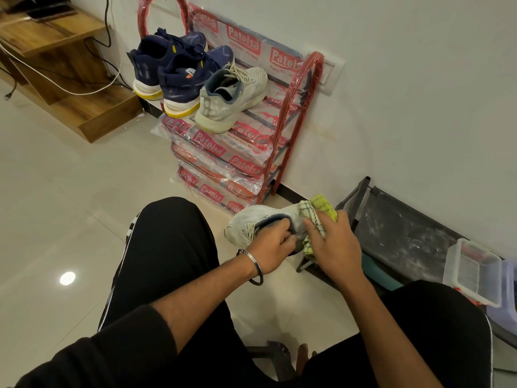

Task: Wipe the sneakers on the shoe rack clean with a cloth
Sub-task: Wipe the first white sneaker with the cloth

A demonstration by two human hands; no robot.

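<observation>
Held sneaker [251, 219]: heel hidden behind cloth [316, 217] and both hands.
Left hand [272, 247]: fingertips out of sight inside the collar.
Plastic box [472, 271]: contents unclear.
Desk [50, 32]: cut off at frame edge.

wooden shelf [64, 79], cables [56, 85], plastic container [472, 273]

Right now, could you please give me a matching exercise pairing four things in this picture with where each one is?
Things:
1. white sneaker being wiped
2. yellow checked cloth
3. navy sneakers
4. clear plastic box

Places:
A. on the top shelf of the red shoe rack
B. in the left hand
C. far right, by the wall
D. under the right hand

Pairs: 1-B, 2-D, 3-A, 4-C
</observation>
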